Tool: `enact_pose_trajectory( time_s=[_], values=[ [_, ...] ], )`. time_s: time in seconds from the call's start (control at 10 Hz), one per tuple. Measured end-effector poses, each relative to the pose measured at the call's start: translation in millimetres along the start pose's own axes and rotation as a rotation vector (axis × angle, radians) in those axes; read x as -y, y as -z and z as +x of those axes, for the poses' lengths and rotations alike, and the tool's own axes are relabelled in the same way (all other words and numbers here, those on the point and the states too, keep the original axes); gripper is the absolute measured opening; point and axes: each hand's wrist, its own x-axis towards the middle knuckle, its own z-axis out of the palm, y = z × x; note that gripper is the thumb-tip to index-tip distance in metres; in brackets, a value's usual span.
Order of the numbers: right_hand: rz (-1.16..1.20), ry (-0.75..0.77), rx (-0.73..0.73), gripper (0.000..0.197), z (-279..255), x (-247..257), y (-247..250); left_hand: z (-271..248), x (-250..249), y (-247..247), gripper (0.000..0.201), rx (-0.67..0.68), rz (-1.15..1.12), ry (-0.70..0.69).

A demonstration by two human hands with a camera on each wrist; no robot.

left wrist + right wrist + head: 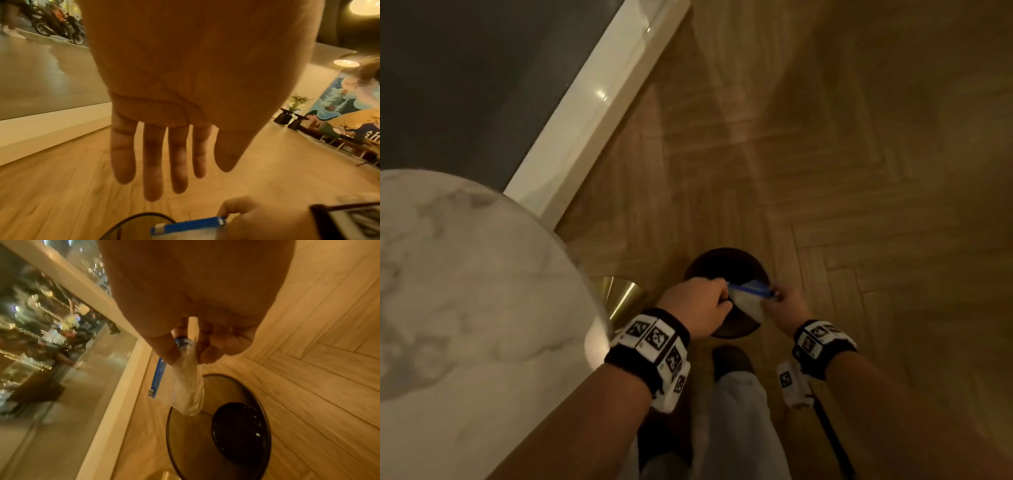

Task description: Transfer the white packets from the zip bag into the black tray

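Note:
A clear zip bag with a blue zip strip hangs over a dark round stand on the floor. My right hand pinches the bag's zip end between thumb and fingers. The bag sags below it, whitish and crumpled, and single packets cannot be made out. In the right wrist view a glossy black tray lies on the round stand under the bag. My left hand is at the bag's other end. Its fingers are straight and hold nothing, with the zip strip just below them.
A round marble tabletop on a brass base stands close on the left. Behind it a white ledge runs under a window. The floor is herringbone wood. My shoe and trouser leg are just behind the stand.

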Motion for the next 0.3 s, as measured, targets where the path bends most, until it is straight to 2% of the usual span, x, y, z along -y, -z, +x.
enact_pose_trajectory(
  time_s=[0.1,0.2,0.3],
  values=[
    [-0.161,-0.038,0.137,0.01,46,-4,-43,4,8,-13,0.029,0.03,0.031,0.064],
    [-0.241,-0.115,0.227,0.021,78,-7,-76,10,8,-18,0.029,-0.02,0.083,0.046],
    [-0.253,-0.145,0.305,0.059,96,-10,-96,12,7,-17,0.029,-0.08,0.12,0.013]
  ],
)
